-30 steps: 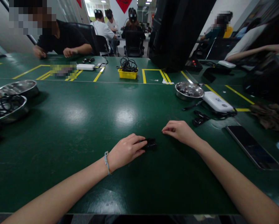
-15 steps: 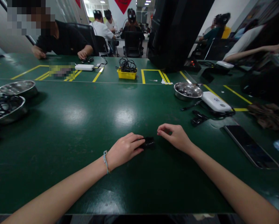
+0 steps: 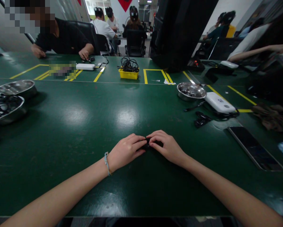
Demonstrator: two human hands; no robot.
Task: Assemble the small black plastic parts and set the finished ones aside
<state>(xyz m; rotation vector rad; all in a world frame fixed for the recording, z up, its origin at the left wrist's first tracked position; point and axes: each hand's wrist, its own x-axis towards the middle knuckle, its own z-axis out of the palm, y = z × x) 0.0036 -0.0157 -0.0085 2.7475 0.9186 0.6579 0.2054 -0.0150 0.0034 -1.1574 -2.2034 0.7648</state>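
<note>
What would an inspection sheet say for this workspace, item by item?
Surface: glossy green table, yellow tape lines toward the far side
Things in hand: small black object, mostly covered, identity unclear
Clutter: phone, white box and metal bowl at right; two metal bowls at left
Hands: left hand and right hand meet at the object; grip unclear
Cables: black bundle in yellow bin; tangle in nearer left bowl
Surroundings: person seated across, others beyond

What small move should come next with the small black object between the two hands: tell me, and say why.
Probably pinch the small black object lightly with the bare right hand, using the bare left hand as a brace. Both hands have their fingertips at it over the glossy green table, and the right hand is curled toward it; their fingers partly hide how firmly it is held.
</note>
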